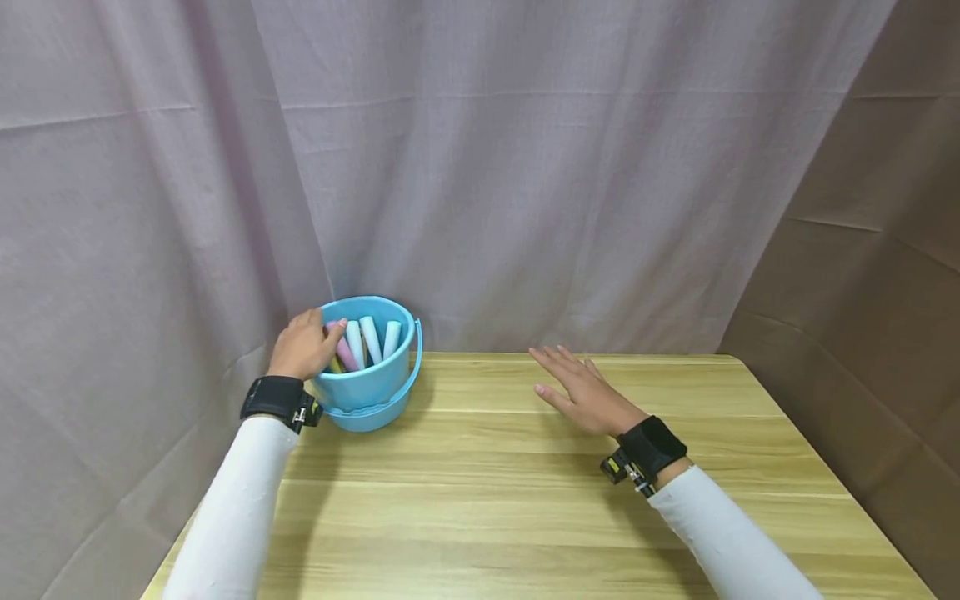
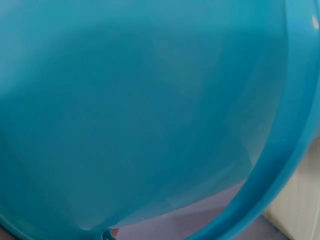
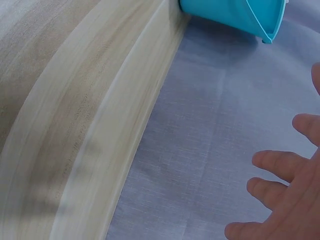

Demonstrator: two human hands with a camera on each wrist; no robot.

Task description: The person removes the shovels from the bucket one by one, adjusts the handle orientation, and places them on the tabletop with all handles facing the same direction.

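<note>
Near edge: two white sleeves come in from 7 and 5 o'clock over the wooden table [image 1: 525, 500], each wrist in a black strap.

Right hand [image 1: 585, 392]: flat, fingers straight and spread, palm down low over bare wood just right of centre, holding nothing. Fingers [image 3: 280, 167] point to about 10 o'clock. Right wrist view confirms the spread, empty fingers; whether the palm touches the wood, cannot tell.

Left hand [image 1: 303, 343]: at the 9 o'clock rim of the blue bucket [image 1: 375, 387], fingers curled over the rim and down into it, thumb tip against the pink chalk stick [image 1: 345, 353]. A full pinch cannot be confirmed, since the fingertips are hidden inside. Left wrist view is only blue bucket wall [image 2: 140, 115], no help.

Key relation: bucket stands at the far left corner of the table, at roughly 10 o'clock from the right hand and well apart from it; the left hand is already on it, so it is far nearer. The white chalk sticks [image 1: 371, 338] stand near upright, long axes leaning toward 11 o'clock, tops at rim level. Bucket handle is folded down on the 3 o'clock side.

Far: pinkish curtain [image 1: 480, 167] behind, brown cloth [image 1: 877, 275] at 3 o'clock.
</note>
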